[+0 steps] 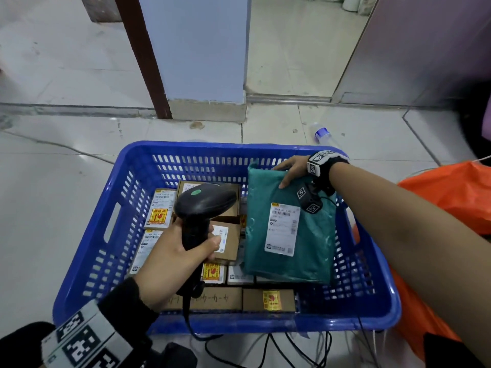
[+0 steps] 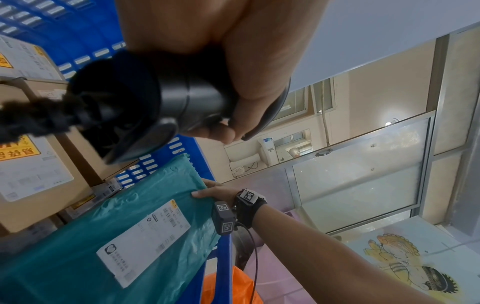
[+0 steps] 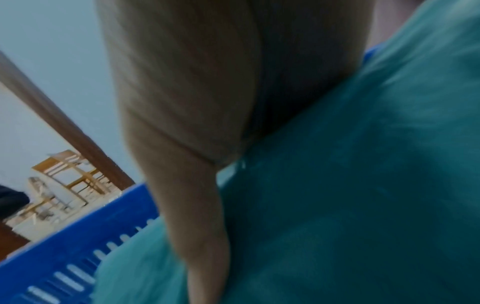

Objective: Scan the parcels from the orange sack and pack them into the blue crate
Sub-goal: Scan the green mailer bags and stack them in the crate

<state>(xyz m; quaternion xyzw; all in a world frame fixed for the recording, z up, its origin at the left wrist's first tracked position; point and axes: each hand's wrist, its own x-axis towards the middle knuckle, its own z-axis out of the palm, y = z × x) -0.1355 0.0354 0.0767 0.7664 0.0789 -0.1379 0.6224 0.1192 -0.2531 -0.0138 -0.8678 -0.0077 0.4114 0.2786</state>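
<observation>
A blue crate (image 1: 87, 261) sits on the floor with several cardboard parcels (image 1: 225, 240) in it. My right hand (image 1: 291, 172) grips the top right corner of a teal mailer bag (image 1: 313, 243) with a white label, held over the crate's right half. The same bag (image 3: 363, 185) fills the right wrist view, thumb on its face. My left hand (image 1: 183, 251) holds a black barcode scanner (image 1: 204, 203) by its handle over the crate's middle. In the left wrist view the scanner (image 2: 145, 102) sits in my fist above the teal bag (image 2: 91, 236). The orange sack (image 1: 449, 197) lies right of the crate.
A plastic bottle (image 1: 322, 135) lies on the tiled floor behind the crate. Black cables (image 1: 279, 349) trail across the floor at the crate's near side. A pillar base (image 1: 207, 110) and a door frame stand further back.
</observation>
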